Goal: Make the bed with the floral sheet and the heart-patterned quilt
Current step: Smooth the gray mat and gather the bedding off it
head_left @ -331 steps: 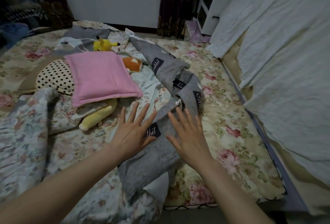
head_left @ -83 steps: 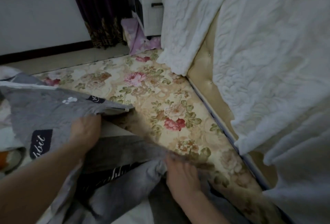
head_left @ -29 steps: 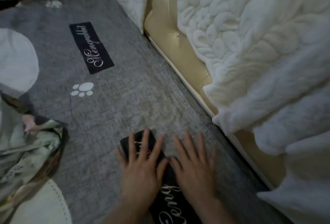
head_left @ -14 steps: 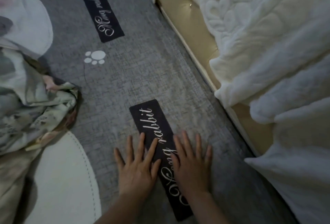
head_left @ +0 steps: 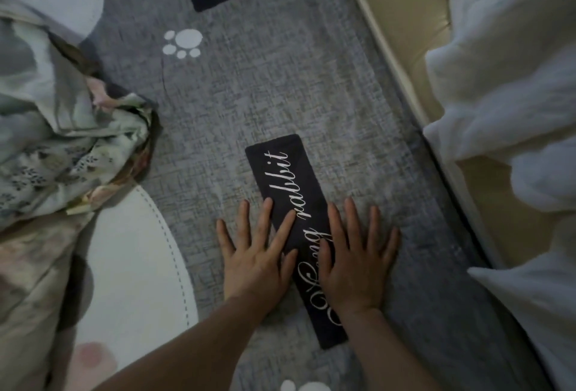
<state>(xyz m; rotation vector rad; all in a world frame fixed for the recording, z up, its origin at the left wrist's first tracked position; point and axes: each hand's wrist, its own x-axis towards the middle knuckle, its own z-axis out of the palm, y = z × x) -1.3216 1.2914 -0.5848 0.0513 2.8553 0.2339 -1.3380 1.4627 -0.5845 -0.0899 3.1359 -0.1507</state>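
Head view, left hand: the left hand [head_left: 255, 262] lies flat, fingers straight and spread, palm down on the grey woven quilt with white paw prints [head_left: 280, 94]. It grips nothing.
Head view, right hand: the right hand [head_left: 355, 262] is just beside it, also flat and spread. It presses the same cloth.
Between the hands: a long black fabric patch with white script [head_left: 286, 172]; fingers of both hands rest on it.
Where the quilt is: spread flat over the bed, its far edge running along the cream padded bed frame [head_left: 405, 16].
Handling: it looks soft, light and limp, likely to ridge under a push. Flat palms suit smoothing; to shift it, take an edge or corner.
Around: a large white round patch with stitched rim [head_left: 134, 266] is part of the quilt.
In the way: a crumpled pale floral cloth [head_left: 71, 141] sits heaped on the quilt at left. Whether it is the sheet I cannot tell.
Right side: a white fluffy quilted blanket [head_left: 505, 78] hangs over the frame, near the quilt's edge.
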